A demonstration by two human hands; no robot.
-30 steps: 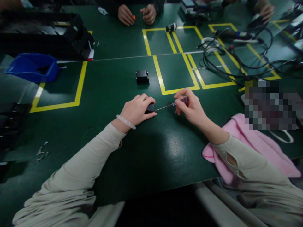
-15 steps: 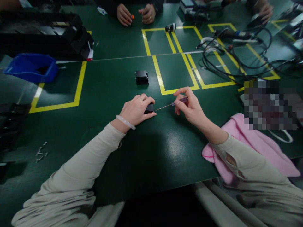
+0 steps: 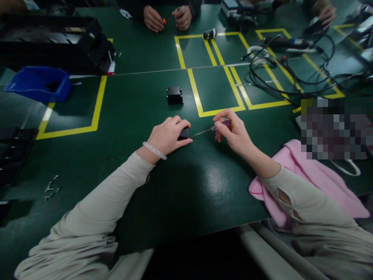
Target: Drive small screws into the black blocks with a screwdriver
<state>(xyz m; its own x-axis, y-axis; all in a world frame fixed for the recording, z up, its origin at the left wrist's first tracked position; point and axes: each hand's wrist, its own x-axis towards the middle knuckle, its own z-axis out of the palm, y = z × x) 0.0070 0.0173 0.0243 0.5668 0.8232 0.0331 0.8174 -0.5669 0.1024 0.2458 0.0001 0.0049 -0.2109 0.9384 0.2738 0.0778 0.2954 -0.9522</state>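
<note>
My left hand is closed around a small black block on the green table, its thumb along the near side. Between finger and thumb, my right hand grips a screwdriver by its dark purplish handle. The thin shaft points left, and its tip meets the right side of the block near my left thumb. Whether it sits in a screw is too small to tell. Farther back stands a second black block with small shiny bits on its sides.
A blue bin and black trays stand at left, with loose screws nearer. A pink cloth lies under my right forearm. Black cables spread at the back right. Across the table are another person's hands.
The screwdriver handle and my right fingers have turned slightly. My left hand and the block stay in place. Across the table, the other person's fingers have shifted a little.
</note>
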